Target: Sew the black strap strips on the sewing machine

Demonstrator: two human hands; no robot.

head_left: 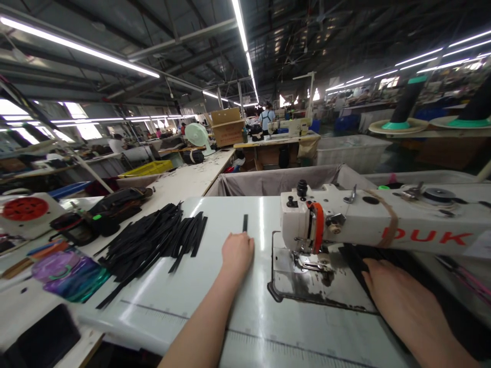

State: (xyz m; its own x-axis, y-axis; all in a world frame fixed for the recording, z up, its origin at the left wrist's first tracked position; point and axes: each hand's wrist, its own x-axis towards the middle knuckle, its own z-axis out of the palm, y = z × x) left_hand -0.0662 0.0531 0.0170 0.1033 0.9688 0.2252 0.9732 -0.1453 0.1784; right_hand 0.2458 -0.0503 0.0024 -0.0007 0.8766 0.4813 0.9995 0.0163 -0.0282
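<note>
My left hand point(238, 251) is closed on a narrow black strip point(245, 222), whose far end sticks out past the knuckles over the pale table. To its left lies a loose heap of similar black strips point(148, 245). A white sewing machine point(368, 217) stands to the right, its presser foot point(310, 266) above a worn metal plate point(291, 287). Beside that plate, my right hand point(402, 296) grips black fabric point(355, 263) under the machine arm; its fingertips are partly hidden.
A purple and teal bag point(69, 271), a dark phone-like object point(44, 337) and a dark mug point(71, 227) lie at left. Behind the table is a cloth-lined bin point(268, 181). A fan point(199, 137) and cardboard box point(228, 128) stand farther back. Thread cones point(406, 105) rise at right.
</note>
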